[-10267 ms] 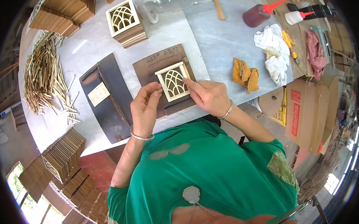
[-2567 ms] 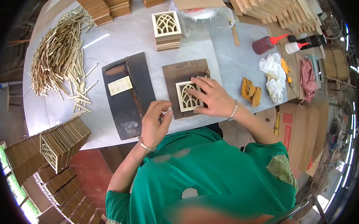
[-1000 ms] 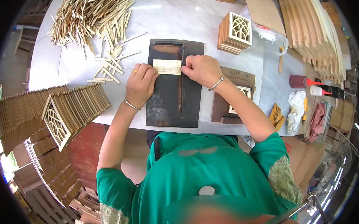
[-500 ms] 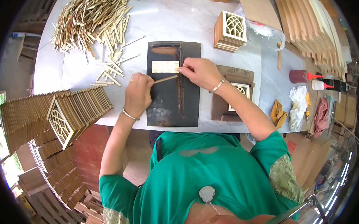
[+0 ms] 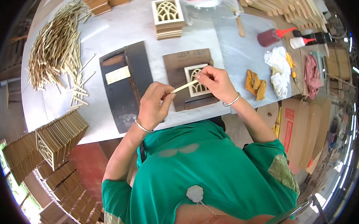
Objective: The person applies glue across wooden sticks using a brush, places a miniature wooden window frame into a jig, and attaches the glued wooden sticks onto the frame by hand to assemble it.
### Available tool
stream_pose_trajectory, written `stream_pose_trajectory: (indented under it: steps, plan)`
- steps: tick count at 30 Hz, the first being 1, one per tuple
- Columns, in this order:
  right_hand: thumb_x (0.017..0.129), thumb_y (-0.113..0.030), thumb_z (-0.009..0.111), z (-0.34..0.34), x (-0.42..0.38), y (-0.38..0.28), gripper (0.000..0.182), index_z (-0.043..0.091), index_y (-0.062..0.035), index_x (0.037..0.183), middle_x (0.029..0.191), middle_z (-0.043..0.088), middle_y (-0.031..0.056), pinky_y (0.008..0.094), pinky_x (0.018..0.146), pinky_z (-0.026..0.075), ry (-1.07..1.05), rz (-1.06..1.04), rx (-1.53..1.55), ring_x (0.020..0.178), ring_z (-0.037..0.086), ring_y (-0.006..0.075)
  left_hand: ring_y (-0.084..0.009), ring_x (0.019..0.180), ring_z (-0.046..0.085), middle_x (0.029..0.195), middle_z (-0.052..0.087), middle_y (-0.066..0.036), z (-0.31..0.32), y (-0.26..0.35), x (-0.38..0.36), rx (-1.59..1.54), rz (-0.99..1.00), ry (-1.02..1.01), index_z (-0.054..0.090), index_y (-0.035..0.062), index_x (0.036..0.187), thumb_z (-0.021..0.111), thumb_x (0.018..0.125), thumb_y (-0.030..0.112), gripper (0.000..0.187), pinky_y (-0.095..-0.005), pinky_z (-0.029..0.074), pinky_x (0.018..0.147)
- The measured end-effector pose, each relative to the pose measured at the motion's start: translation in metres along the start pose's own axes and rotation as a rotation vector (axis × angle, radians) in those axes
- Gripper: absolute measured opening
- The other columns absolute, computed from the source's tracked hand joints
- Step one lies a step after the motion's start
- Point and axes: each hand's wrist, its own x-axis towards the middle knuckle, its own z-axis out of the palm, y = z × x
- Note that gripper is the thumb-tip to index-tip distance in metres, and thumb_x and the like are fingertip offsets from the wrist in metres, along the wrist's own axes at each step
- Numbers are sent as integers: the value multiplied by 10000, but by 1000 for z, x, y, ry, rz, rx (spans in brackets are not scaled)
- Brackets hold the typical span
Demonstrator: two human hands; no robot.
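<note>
A thin pale wooden strip (image 5: 184, 87) is stretched between my two hands. My left hand (image 5: 154, 105) pinches its left end, and my right hand (image 5: 218, 83) pinches the other end. Below the strip lies a small framed lattice panel (image 5: 189, 81), set in a brown wooden board (image 5: 173, 68) with raised edges; my right fingers hide part of the panel. To the left, a dark board (image 5: 122, 102) with a raised bar carries a row of pale strips (image 5: 118, 75) lying side by side.
A heap of loose wooden sticks (image 5: 57, 53) covers the table's far left. Stacked lattice panels (image 5: 167, 17) stand behind the boards, and a long row of panels (image 5: 65, 133) is at the near left. A red glue bottle (image 5: 270, 37), white cloth (image 5: 279, 69) and brown rag (image 5: 255, 85) lie right.
Both hands have left the dark board and moved right with a strip, which is now held over the lattice panel. The row of strips stays on the dark board. The camera view has shifted.
</note>
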Motion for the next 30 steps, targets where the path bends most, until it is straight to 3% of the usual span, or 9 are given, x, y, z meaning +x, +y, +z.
stream_pose_trajectory:
  steps: [2,4,5,8,11,17,30]
  plan:
    - [930,-171,645,-10,-7,12,185,633,-13,835,613,482,-49,218,516,333,2,39,30,595,394,22,-181,716,597,828,592,-78,15,-6,8,70,82,-12,638,4,898,687,826,-15,90,-300,486,624]
    - [905,-213,661,-11,-12,19,195,652,-26,850,589,563,69,273,491,387,231,-73,-125,506,479,117,-206,702,589,840,599,-91,27,-12,19,244,253,119,641,2,892,686,812,-24,95,-306,485,619]
    - [906,-202,647,-12,-16,17,170,662,-33,898,680,623,100,298,520,442,297,-144,-199,546,568,185,-234,722,587,839,594,-101,31,-13,25,265,258,143,647,6,887,691,800,-24,101,-318,486,641]
    - [870,-139,644,-14,-19,22,151,670,-84,1008,781,647,91,350,557,496,386,-467,-494,644,627,258,-283,782,565,848,570,-107,39,-19,39,355,343,202,641,11,886,688,782,-22,119,-359,479,680]
    - [823,-71,660,-11,-20,24,275,667,-110,1096,640,514,46,340,502,442,370,-599,-679,552,548,206,-283,774,554,843,559,-106,45,-24,46,384,355,212,643,6,884,689,780,-26,118,-365,470,673]
    - [734,-64,703,-3,-11,30,420,653,-111,1148,661,499,6,313,503,455,359,-669,-877,597,547,167,-285,756,549,839,555,-105,49,-29,51,430,372,224,650,8,888,696,778,-22,123,-373,469,663]
    - [706,-62,710,0,-5,29,453,649,-108,1153,644,533,3,319,503,463,315,-618,-987,570,560,172,-292,774,573,840,554,-113,48,-32,42,472,265,225,609,29,883,669,767,-34,144,-375,478,670]
